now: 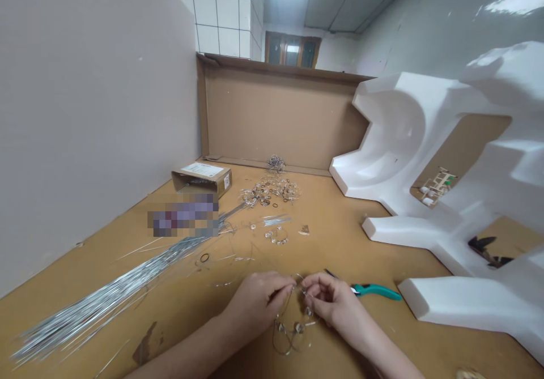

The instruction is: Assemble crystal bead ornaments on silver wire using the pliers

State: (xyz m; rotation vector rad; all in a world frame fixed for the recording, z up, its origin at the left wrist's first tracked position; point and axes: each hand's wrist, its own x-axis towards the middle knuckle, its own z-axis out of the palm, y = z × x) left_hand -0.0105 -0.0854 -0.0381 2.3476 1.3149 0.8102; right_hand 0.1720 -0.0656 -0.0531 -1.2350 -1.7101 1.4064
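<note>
My left hand [258,301] is closed in a pinch on a thin wire piece with clear round beads [298,327], low in the middle of the view. From the other side, my right hand [334,301] pinches the same beaded wire close to one of its beads. The wire hangs in a loose loop between and below both hands. Teal-handled pliers [378,291] lie just right of my right hand, their jaws partly hidden behind it. A similar beaded wire ring [278,236] rests on the table beyond my hands.
A long bundle of straight silvery wires [123,285] runs across the left. Behind it are an open cardboard box [202,178] and a blurred purple item [185,214]. Beaded rings pile [272,191] farther back. White foam packaging [391,135] borders the right, cardboard panel [280,115] the back.
</note>
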